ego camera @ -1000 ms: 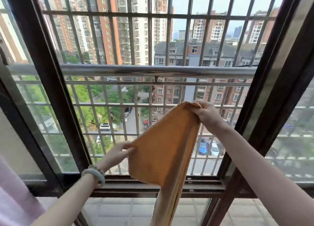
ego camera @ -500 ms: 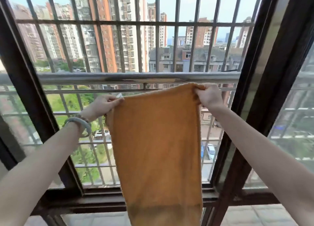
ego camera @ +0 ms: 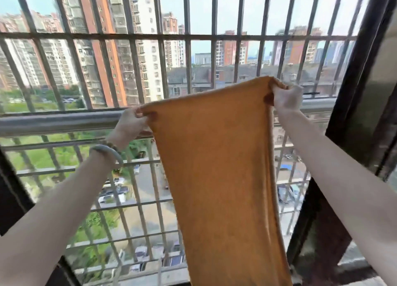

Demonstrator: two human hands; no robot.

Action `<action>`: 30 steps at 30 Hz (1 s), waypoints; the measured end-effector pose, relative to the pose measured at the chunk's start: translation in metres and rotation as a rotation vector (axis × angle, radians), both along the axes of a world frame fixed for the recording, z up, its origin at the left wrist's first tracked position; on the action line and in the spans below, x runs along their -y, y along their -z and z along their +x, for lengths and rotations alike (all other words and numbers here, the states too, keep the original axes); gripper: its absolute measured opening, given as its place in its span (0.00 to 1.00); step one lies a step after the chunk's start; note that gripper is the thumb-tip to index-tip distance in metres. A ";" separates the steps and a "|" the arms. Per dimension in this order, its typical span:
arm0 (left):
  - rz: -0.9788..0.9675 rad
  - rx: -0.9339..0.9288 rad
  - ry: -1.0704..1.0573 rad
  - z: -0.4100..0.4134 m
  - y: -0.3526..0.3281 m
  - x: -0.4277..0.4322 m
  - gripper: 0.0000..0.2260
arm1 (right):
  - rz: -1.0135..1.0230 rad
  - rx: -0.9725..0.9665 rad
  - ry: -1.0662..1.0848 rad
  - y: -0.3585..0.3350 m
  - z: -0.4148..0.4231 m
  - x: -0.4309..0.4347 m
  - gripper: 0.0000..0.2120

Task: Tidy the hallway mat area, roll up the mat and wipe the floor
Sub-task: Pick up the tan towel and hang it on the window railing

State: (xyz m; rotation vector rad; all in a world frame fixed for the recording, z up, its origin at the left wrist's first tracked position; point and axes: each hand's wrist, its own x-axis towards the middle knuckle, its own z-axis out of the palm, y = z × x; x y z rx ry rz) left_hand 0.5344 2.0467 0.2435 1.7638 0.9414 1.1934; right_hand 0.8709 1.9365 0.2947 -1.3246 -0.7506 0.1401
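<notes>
Currently, status at the window:
cloth (ego camera: 217, 167): orange, held spread at chest height in front of the window bars (ego camera: 187, 56), hanging flat and long, lower end out of view at the bottom.
left hand (ego camera: 131, 125): fingers curled, pinching the cloth's top left corner, just in front of the grey rail (ego camera: 55, 121).
right hand (ego camera: 286, 97): fingers bunched round the top right corner, held higher than the left, so the top edge slopes.
handling: looks soft, light and limp, with no stiffness of its own. It probably sags and folds wherever unsupported. Best hold is the two top corners, as now, with tension kept between them.
wetness: cannot tell.
surroundings: dark window frame (ego camera: 365, 92) close on the right; bangle (ego camera: 107, 153) on the left wrist.
obstructions: rail and bars sit right behind the cloth. Draping over the rail looks feasible, but a corner could snag on a bar or slip outside.
drop risk: open air beyond the bars, street far below.
</notes>
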 end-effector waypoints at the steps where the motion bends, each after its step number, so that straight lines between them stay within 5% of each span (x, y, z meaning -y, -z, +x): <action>1: -0.023 0.066 0.026 0.007 0.005 -0.003 0.06 | -0.009 -0.011 0.007 0.011 0.005 -0.005 0.12; 11: -0.258 0.331 0.056 0.077 0.087 -0.021 0.06 | -0.099 -0.265 0.032 0.128 0.078 -0.032 0.08; 14: -0.350 0.487 0.042 0.095 0.092 -0.020 0.07 | -0.002 -0.387 0.062 0.133 0.087 -0.038 0.03; 20: -0.396 0.708 -0.106 0.126 0.096 -0.024 0.09 | 0.173 -0.577 0.016 0.124 0.091 -0.058 0.11; 30: -0.334 0.634 -0.405 0.160 0.094 -0.024 0.11 | 0.163 -0.665 -0.020 0.129 0.106 -0.094 0.09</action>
